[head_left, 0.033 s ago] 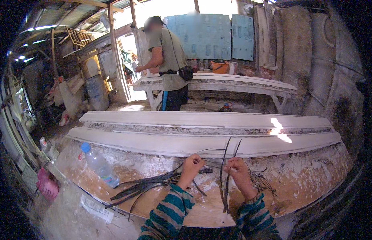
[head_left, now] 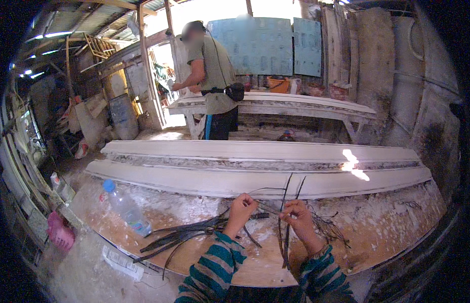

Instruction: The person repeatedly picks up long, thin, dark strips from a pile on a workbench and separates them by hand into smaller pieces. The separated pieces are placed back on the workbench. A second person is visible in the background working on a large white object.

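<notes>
Over the near bench, my left hand [head_left: 242, 209] is closed in a pinch on a thin dark strand [head_left: 267, 207] that runs across toward my right hand. My right hand [head_left: 298, 218] has its thumb and forefinger pinched together at the strand's other end, its remaining fingers curled. Beside that hand, two long dark strips [head_left: 282, 227] extend from the white moulding down toward the front edge. A bundle of flat black strips [head_left: 189, 232] lies on the board left of my left hand, partly hidden by that wrist. Thin dark twigs or strands [head_left: 332, 228] lie right of my right hand.
Two long white mouldings [head_left: 194, 177] span the bench behind my hands. A clear bottle with a blue cap [head_left: 126, 209] lies at the left. Across the room, a person [head_left: 212, 76] stands at another white bench [head_left: 295, 107]. A pink bag [head_left: 60, 231] hangs at the lower left.
My right hand has shifted slightly left and down, and its fingers have changed position around the strand. The left hand has barely moved.
</notes>
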`<move>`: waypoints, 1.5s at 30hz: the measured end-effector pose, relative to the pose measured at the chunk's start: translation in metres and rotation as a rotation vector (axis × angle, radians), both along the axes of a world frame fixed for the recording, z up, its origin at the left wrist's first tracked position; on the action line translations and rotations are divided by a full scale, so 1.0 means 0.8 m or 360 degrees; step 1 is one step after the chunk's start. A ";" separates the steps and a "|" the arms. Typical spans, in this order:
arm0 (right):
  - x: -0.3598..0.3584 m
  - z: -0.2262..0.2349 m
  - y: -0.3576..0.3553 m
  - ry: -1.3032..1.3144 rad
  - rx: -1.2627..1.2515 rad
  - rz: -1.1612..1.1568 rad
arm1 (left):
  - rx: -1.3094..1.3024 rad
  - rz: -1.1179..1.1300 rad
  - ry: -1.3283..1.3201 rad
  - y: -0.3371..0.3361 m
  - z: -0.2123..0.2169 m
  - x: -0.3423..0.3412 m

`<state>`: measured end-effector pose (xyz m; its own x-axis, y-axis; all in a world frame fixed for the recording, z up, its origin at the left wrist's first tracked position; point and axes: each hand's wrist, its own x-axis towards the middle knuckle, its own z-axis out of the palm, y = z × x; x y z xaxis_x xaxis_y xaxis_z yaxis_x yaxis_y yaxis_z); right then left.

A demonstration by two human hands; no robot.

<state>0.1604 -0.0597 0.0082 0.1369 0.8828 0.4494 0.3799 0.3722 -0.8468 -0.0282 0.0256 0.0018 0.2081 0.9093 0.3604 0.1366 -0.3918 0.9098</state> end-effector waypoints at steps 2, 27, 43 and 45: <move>-0.014 -0.001 -0.003 0.0042 -0.0040 0.0315 | 0.0036 0.0174 -0.0019 0.006 -0.005 -0.003; 0.010 -0.002 0.013 -0.0246 0.0521 -0.0588 | -0.0327 -0.1314 0.0219 -0.029 0.004 0.019; -0.042 0.010 -0.020 0.0025 -0.0113 0.0703 | 0.0067 0.0220 -0.0209 0.007 -0.012 0.004; -0.038 0.005 -0.014 0.0040 0.0026 0.0671 | -0.0027 0.0095 -0.0258 0.008 -0.012 0.007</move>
<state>0.1304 -0.0707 0.0122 -0.2237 0.8567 0.4647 0.1705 0.5039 -0.8468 -0.0229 0.0319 -0.0080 0.0939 0.9246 0.3693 0.0101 -0.3718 0.9283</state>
